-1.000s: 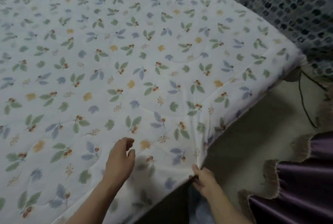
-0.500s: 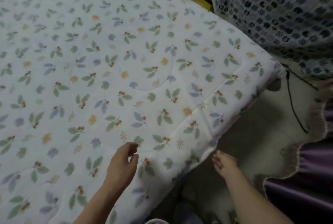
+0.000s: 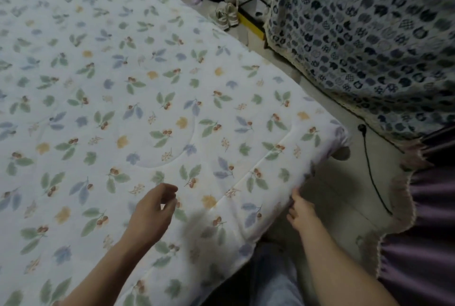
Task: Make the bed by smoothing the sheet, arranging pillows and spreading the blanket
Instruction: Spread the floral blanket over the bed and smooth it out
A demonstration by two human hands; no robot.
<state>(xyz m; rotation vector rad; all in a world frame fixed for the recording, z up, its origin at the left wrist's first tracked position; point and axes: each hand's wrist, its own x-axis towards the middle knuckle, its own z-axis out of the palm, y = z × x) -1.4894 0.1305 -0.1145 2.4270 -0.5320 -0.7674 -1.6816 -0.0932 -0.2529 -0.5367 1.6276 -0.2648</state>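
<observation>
1. Sheet (image 3: 152,98), a quilted cover printed with leaves and berries, is spread over the bed and fills the left and centre of the frame, down to the lower edge.
2. Its visible long edge runs diagonally from the top centre to the lower centre of the frame, turning at a rounded corner (image 3: 341,133) at centre right. How far the bed reaches out of frame I cannot tell, so its true long axis is uncertain.
3. Left hand (image 3: 154,212) hovers over or lightly on the sheet at lower centre, fingers loosely curled and half open, holding nothing.
4. Right hand (image 3: 301,212) is at the hanging side edge, just below the corner; its fingertips touch or pinch the fabric, though the grip itself is hidden, so I cannot tell if it is closed on the cloth.
5. My judgement: the step in hand is smoothing and squaring the sheet along this side; no pillows or blanket are in view.
6. The next move likely calls for pulling the edge down and outward towards the floor (image 3: 344,197) while the left palm presses flat and sweeps towards the corner.
</observation>
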